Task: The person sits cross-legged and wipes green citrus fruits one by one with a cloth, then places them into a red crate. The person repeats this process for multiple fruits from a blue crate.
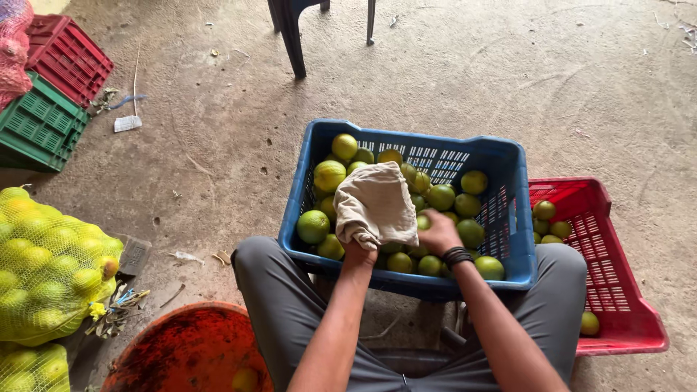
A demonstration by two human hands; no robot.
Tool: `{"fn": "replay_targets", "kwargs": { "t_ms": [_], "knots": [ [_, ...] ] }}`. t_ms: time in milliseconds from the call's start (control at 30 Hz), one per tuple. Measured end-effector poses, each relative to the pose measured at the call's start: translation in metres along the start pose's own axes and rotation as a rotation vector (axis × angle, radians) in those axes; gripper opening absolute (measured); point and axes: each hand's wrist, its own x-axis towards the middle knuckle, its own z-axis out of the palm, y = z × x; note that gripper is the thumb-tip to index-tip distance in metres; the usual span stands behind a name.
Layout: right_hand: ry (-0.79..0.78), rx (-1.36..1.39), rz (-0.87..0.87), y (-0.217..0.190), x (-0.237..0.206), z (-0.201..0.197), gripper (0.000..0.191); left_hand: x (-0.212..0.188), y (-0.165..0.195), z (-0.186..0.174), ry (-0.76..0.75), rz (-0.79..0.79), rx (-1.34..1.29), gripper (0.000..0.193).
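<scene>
Concrete floor (450, 80) | one blue crate (508, 156), one red crate (624, 319), many limes | left hand (361, 250) grips cloth (374, 203) | right hand (438, 232) closed around lime (423, 221) near front edge

At the upper left of the frame, a red plastic crate (69, 54) rests on a green plastic crate (40, 127), with a pink mesh sack (13, 43) at the corner. A scrap of white paper (128, 123) lies on the dusty concrete floor (508, 80) just right of them. Along the left edge, yellow net bags (47, 272) bulge with citrus fruit. A round orange tub (189, 352) sits at the bottom left. The dark legs of a chair (294, 36) stand at top centre. At lower right, a red crate (617, 290) holds a few green fruits.
</scene>
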Motion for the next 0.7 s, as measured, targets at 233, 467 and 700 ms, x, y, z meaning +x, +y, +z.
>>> {"fn": "replay_targets", "kwargs": {
  "t_ms": [233,467,700],
  "knots": [
    [0.44,0.193,-0.019,-0.043,-0.04,-0.063,0.056,0.003,-0.008,0.003,0.018,-0.011,0.0,0.048],
    [0.077,0.668,-0.255,-0.074,-0.052,-0.07,0.039,0.005,-0.013,0.006,0.027,-0.018,-0.005,0.047],
    [0.094,0.194,-0.423,-0.109,-0.075,-0.026,0.062,-0.002,-0.014,0.0,0.017,-0.031,-0.034,0.046]
  ]
}}
